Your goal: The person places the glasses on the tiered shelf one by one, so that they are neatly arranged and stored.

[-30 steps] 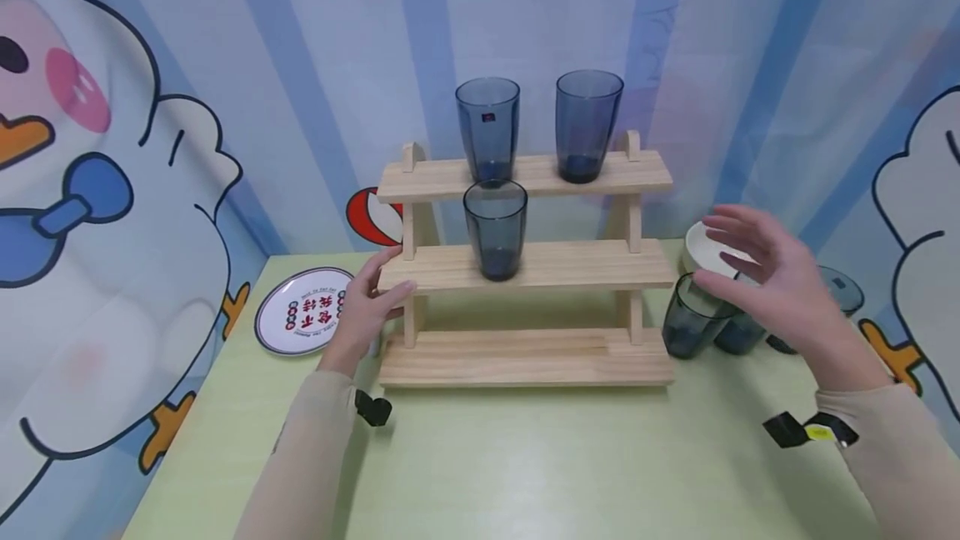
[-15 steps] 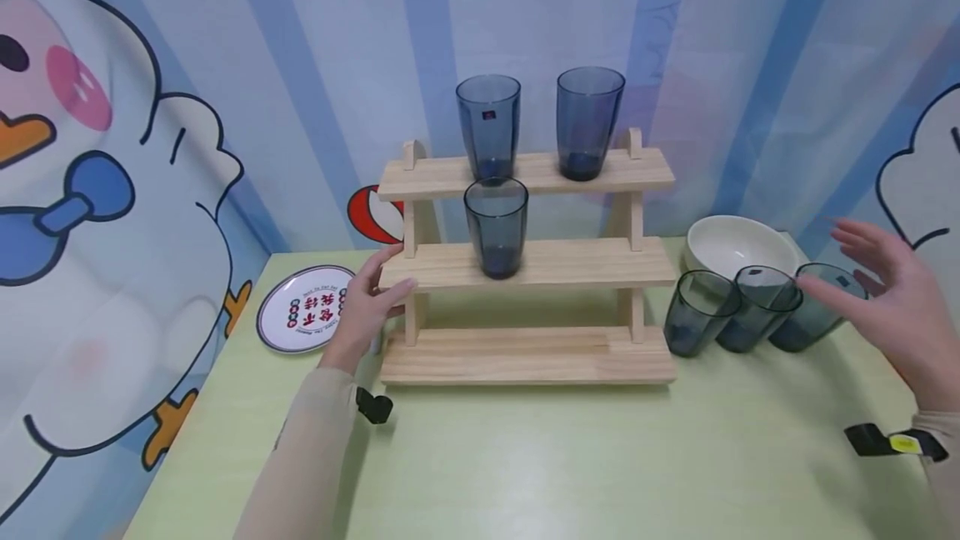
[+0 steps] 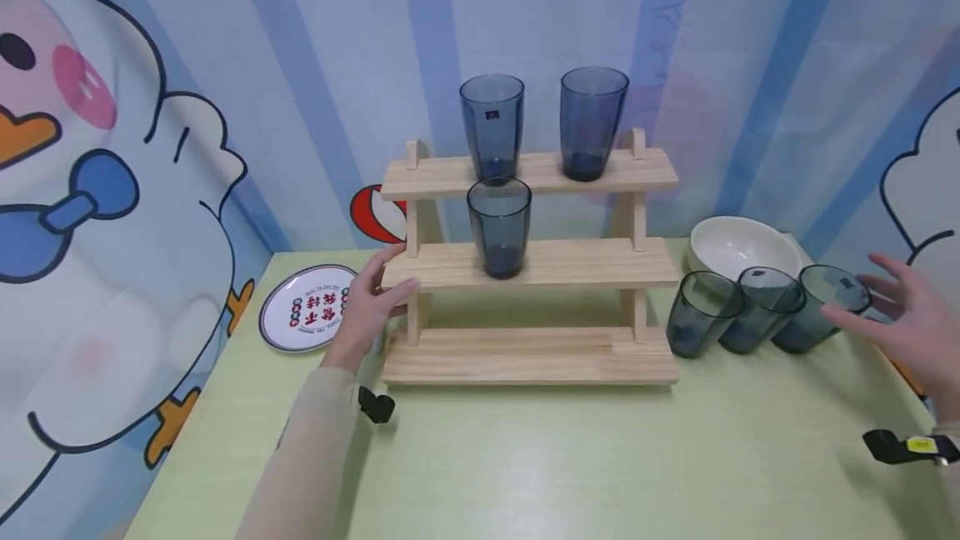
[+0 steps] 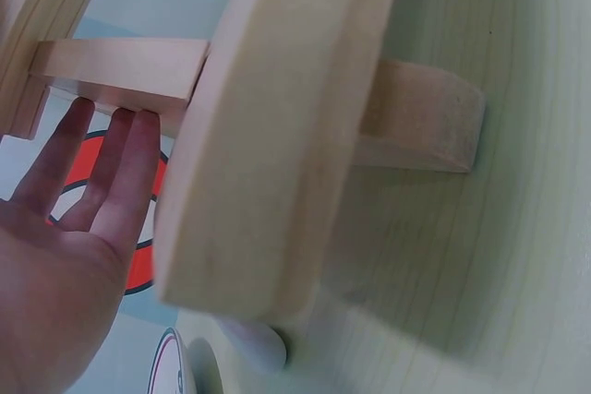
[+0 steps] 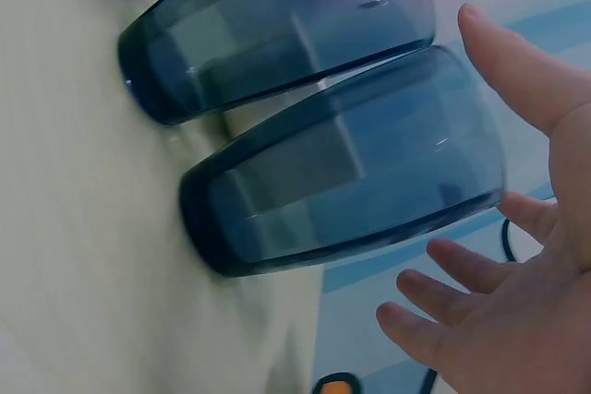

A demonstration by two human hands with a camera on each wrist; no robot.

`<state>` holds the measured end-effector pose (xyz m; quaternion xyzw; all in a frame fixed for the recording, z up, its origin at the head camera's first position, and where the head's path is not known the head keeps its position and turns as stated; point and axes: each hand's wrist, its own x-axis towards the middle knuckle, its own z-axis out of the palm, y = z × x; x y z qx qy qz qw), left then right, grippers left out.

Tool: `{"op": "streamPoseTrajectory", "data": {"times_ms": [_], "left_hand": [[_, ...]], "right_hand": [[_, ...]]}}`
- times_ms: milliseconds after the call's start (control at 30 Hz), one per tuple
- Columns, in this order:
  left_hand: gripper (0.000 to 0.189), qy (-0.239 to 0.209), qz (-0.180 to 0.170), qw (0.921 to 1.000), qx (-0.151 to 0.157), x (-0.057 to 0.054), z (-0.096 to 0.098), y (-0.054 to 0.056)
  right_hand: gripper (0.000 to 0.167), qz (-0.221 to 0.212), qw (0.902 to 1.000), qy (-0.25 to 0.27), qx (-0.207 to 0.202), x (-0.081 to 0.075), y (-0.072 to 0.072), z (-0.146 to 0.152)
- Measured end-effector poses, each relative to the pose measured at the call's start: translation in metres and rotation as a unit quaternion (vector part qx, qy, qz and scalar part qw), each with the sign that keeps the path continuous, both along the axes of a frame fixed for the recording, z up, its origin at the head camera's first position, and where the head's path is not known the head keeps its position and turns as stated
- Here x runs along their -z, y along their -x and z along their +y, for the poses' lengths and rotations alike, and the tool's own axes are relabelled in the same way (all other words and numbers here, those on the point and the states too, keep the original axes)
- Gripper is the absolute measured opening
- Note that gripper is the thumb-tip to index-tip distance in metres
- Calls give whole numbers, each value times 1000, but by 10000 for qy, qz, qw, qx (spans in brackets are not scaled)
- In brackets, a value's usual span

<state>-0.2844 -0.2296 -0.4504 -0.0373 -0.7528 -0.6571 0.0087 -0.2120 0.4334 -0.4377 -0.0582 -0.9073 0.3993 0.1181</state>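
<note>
A three-tier wooden display rack (image 3: 530,370) stands mid-table. At its left end, my left hand (image 3: 371,304) grips the middle board, thumb on the front edge; the left wrist view shows its fingers (image 4: 129,168) touching an upright. Two blue-grey glasses, one stickered (image 3: 492,127) and one plain (image 3: 592,123), stand on the top board. Another glass (image 3: 500,227) is on the middle board. Right of the rack, three more glasses form a row: near (image 3: 696,315), middle (image 3: 761,307) and outermost (image 3: 821,307). My right hand (image 3: 907,315) is beside the outermost, thumb and fingers spread around its rim side.
Behind the row of glasses sits a white bowl (image 3: 744,247). An oval plate with red lettering (image 3: 309,308) lies left of the rack. The pale green table (image 3: 555,465) reaches back to a cartoon-printed backdrop (image 3: 330,65).
My right hand has moved right, from over the row of glasses to the outermost glass, uncovering the bowl and glasses. My left hand has stayed on the rack.
</note>
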Motion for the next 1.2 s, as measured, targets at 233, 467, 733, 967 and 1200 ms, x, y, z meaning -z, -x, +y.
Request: {"op": "streamPoseTrajectory", "data": {"times_ms": [233, 467, 733, 967, 1200], "left_hand": [[62, -52, 46, 10000, 22, 0, 0, 1], [62, -94, 85, 9999, 41, 2, 0, 4], [61, -73, 68, 9999, 14, 2, -1, 2], [61, -43, 60, 10000, -20, 2, 0, 1], [61, -107, 75, 9999, -8, 1, 0, 1]], "right_hand": [[95, -65, 9985, 311, -439, 22, 6, 6], [86, 372, 9925, 902, -737, 31, 6, 6], [83, 474, 9903, 1085, -723, 37, 7, 6], [80, 585, 9891, 1175, -661, 43, 7, 5], [81, 691, 9824, 1606, -658, 41, 5, 2]]}}
